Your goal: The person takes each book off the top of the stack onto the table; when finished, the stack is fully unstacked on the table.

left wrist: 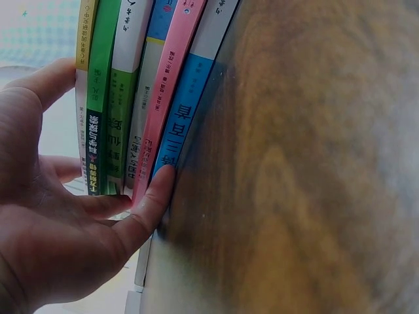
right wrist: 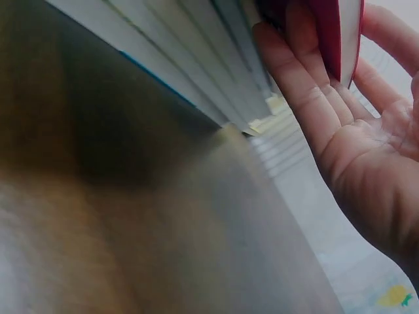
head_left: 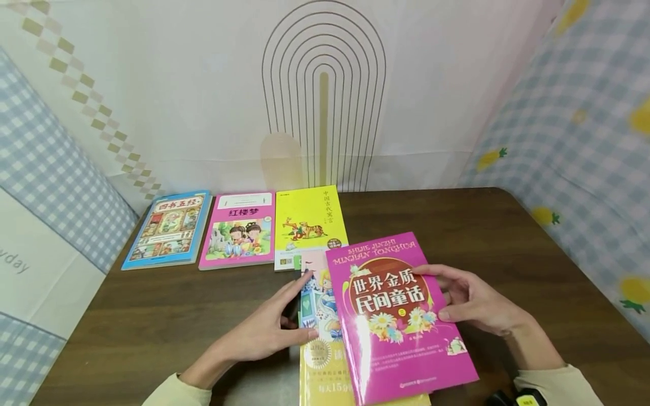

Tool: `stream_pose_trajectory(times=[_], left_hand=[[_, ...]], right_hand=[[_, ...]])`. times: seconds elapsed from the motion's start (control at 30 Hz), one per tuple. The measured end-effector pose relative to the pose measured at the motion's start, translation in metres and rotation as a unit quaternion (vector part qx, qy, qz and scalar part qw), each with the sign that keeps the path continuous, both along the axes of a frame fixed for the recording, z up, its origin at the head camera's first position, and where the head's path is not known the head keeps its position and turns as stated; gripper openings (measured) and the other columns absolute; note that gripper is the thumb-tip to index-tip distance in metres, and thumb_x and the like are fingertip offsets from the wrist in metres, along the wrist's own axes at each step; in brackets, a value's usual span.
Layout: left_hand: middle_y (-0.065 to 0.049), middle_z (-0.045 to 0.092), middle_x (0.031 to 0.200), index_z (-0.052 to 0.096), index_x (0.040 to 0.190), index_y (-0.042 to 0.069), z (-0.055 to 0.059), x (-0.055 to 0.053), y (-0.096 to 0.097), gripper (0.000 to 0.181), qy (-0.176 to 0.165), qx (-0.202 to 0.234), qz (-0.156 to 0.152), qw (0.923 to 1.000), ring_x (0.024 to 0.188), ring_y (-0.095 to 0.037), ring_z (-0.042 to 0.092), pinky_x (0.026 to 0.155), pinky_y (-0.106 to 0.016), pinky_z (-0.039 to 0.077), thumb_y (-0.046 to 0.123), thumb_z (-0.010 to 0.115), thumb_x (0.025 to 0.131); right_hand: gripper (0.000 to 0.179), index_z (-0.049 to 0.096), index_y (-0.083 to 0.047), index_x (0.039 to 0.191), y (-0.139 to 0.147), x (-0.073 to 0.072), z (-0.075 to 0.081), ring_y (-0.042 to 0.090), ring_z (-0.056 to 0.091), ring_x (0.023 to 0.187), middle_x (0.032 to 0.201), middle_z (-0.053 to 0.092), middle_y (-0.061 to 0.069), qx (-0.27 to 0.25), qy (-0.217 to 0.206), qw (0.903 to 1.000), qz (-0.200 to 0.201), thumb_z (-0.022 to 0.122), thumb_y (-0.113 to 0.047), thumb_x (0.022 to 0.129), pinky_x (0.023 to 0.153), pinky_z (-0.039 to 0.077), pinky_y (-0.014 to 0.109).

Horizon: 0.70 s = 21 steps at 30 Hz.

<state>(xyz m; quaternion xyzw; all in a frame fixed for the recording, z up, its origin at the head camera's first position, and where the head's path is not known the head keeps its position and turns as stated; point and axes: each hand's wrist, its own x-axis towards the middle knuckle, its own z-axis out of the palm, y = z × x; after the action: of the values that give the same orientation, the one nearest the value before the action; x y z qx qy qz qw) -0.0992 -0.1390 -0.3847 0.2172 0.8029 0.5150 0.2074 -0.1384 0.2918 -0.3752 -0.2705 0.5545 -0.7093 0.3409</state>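
A magenta storybook (head_left: 406, 316) with a flowered cover lies tilted over a stack of books. My right hand (head_left: 479, 301) grips its right edge, thumb on the cover; in the right wrist view, fingers of that hand (right wrist: 366, 150) reach under it. Below it, the stack's top book (head_left: 325, 361) is yellow with a princess and castle picture. My left hand (head_left: 266, 327) holds the stack's left side, its thumb on the yellow cover. The left wrist view shows several coloured spines, with a fingertip of the left hand (left wrist: 78, 216) against the blue spine (left wrist: 180, 124) at the bottom.
Along the back of the dark wooden table (head_left: 167, 316) lie a blue book (head_left: 170, 228), a pink book (head_left: 241, 231) and a yellow book (head_left: 307, 223) in a row. The stack's far end reaches the yellow one. A black object (head_left: 515, 399) shows at the front right.
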Motion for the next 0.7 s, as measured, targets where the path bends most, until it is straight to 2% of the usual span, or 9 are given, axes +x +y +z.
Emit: stream_pose_trajectory(times=[0.17,0.3,0.5,0.7], left_hand=[[-0.012,0.016,0.176,0.015,0.170,0.037,-0.001,0.001,0.001,0.093,0.002,0.002,0.000,1.0000,0.126,-0.024,0.057,0.094,-0.026,0.058,0.038,0.075,0.099],[-0.012,0.016,0.176,0.016,0.170,0.036,-0.002,0.001,0.001,0.094,0.002,0.005,0.001,1.0000,0.127,-0.025,0.056,0.093,-0.026,0.058,0.037,0.076,0.098],[-0.012,0.016,0.176,0.016,0.170,0.037,-0.001,0.002,0.001,0.094,0.000,-0.003,0.006,1.0000,0.128,-0.026,0.055,0.092,-0.026,0.058,0.038,0.076,0.098],[-0.014,0.017,0.175,0.016,0.171,0.035,0.001,0.003,0.002,0.096,-0.006,-0.008,0.011,0.9999,0.116,-0.023,0.062,0.089,-0.026,0.057,0.038,0.077,0.097]], right_hand=[[0.070,0.038,-0.015,0.164,0.012,-0.003,0.009,0.034,0.071,0.122,0.147,0.062,0.009,0.010,0.032,0.9989,-0.032,0.049,0.016,0.101,0.092,0.060,0.058],[0.070,0.037,-0.015,0.164,0.021,-0.010,0.019,0.033,0.072,0.120,0.145,0.063,0.009,0.021,0.058,0.9966,-0.054,0.047,0.017,0.102,0.089,0.061,0.058],[0.071,0.037,-0.019,0.163,0.035,-0.031,0.033,0.028,0.073,0.117,0.142,0.065,0.006,0.043,0.076,0.9924,-0.086,0.046,0.016,0.103,0.087,0.063,0.053],[0.072,0.035,-0.022,0.164,0.049,-0.055,0.038,0.025,0.074,0.116,0.142,0.064,0.002,0.056,0.087,0.9891,-0.104,0.044,0.015,0.104,0.087,0.064,0.051]])
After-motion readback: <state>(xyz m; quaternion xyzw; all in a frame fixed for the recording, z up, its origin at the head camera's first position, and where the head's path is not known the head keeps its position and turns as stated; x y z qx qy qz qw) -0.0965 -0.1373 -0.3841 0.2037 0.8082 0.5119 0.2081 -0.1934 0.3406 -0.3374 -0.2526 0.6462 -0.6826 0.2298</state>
